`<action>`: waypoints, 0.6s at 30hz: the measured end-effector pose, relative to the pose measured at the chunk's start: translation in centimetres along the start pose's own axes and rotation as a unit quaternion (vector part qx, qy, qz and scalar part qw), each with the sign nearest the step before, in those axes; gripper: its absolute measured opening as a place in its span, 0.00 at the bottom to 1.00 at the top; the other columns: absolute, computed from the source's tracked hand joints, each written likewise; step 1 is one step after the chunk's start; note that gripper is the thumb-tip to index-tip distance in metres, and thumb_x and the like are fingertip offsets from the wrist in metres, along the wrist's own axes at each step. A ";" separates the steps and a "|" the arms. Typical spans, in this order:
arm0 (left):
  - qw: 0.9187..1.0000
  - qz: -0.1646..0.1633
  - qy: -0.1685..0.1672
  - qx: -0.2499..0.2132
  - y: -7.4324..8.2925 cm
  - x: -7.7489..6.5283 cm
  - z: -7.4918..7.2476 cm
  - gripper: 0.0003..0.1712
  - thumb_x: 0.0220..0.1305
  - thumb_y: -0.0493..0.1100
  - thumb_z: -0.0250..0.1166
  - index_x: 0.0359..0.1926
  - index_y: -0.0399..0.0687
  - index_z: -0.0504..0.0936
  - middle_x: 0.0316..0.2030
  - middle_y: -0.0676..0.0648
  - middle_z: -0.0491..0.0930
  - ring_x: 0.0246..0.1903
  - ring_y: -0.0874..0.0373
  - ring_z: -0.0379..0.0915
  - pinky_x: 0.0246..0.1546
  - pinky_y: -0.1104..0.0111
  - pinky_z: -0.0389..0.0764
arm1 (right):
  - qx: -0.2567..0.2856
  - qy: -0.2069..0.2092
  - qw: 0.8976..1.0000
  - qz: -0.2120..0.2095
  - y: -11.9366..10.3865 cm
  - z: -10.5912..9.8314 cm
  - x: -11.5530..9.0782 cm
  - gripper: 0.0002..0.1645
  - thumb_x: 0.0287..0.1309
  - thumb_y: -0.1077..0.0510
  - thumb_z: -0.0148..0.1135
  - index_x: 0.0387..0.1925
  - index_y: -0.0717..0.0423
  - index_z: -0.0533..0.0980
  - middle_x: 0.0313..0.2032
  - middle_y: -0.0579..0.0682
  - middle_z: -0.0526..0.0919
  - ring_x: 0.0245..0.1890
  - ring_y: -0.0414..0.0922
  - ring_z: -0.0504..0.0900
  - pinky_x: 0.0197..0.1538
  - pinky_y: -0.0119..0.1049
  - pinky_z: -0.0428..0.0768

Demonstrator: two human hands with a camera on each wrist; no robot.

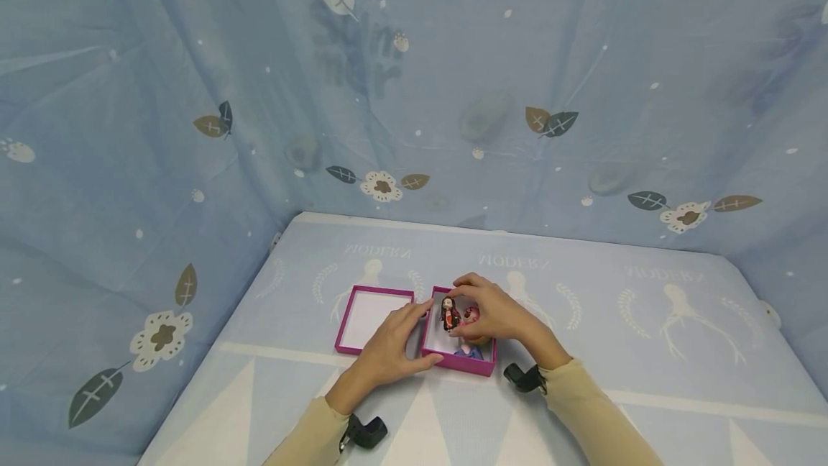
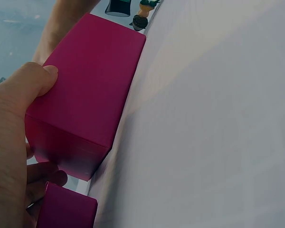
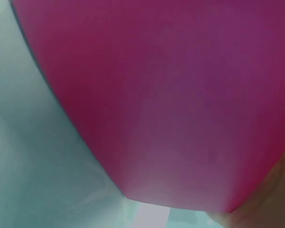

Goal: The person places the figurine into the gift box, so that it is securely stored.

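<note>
Gripping an open magenta box (image 1: pixel 461 362) with left fingers (image 1: pixel 410 316), pinching a dark-haired figurine (image 1: pixel 449 314) over its floor in right fingers (image 1: pixel 475 292), beside a magenta-edged tray (image 1: pixel 376 311) on the desk (image 1: pixel 647 372).

Tight on the left — the left hand (image 1: pixel 388 351) straddles the gap between pink box (image 1: pixel 458 362) and pink-rimmed tray (image 1: pixel 371 316)! The right hand (image 1: pixel 497 313) and dark-haired figurine (image 1: pixel 448 314) crowd the box's opening — wide room over the tabletop (image 1: pixel 608 351) farther right.

Smooth card, plastic and wrinkly cloth
We see a cardboard box (image 1: pixel 459 363) with smooth, dull sides, a long-haired doll (image 1: pixel 448 313) that looks like plastic, a creased cloth curtain (image 1: pixel 420 92) and matt cloth sleeves (image 1: pixel 598 412).
</note>
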State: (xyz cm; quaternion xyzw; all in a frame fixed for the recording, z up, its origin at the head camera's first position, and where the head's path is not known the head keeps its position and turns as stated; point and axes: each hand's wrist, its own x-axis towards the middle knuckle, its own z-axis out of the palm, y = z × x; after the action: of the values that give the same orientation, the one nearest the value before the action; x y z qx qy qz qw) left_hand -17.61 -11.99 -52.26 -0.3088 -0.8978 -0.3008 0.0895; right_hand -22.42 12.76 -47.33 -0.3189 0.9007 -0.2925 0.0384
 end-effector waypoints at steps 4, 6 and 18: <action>1.000 0.000 0.000 0.001 0.0 0.0 0.0 0.52 0.54 0.69 0.67 0.73 0.51 0.62 0.66 0.43 0.71 0.65 0.49 0.67 0.63 0.50 0.72 | -0.013 0.012 1.000 0.000 0.1 0.4 0.1 0.37 0.40 0.39 0.79 0.53 0.48 0.80 0.60 0.55 0.74 0.58 0.55 0.76 0.60 0.59 0.74; 1.000 0.000 0.000 0.002 0.1 0.0 -0.1 0.52 0.54 0.69 0.67 0.73 0.52 0.61 0.66 0.43 0.70 0.65 0.49 0.67 0.63 0.50 0.72 | -0.018 0.018 1.000 0.001 0.1 0.6 0.1 0.37 0.39 0.39 0.79 0.52 0.48 0.80 0.60 0.54 0.75 0.58 0.55 0.76 0.60 0.59 0.73; 1.000 0.005 0.001 0.005 0.1 0.0 0.0 0.52 0.55 0.69 0.67 0.73 0.50 0.61 0.64 0.47 0.72 0.63 0.53 0.68 0.63 0.53 0.73 | -0.042 0.043 0.998 0.007 0.1 1.2 0.0 0.36 0.36 0.39 0.80 0.50 0.46 0.81 0.58 0.52 0.77 0.59 0.53 0.76 0.63 0.57 0.69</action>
State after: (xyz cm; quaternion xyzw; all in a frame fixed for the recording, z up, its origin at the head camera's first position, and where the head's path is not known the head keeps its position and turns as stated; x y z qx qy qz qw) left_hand -17.54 -11.95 -52.19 -0.3121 -0.8978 -0.2964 0.0936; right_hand -22.19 12.20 -48.32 -0.3014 0.9151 -0.2677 -0.0119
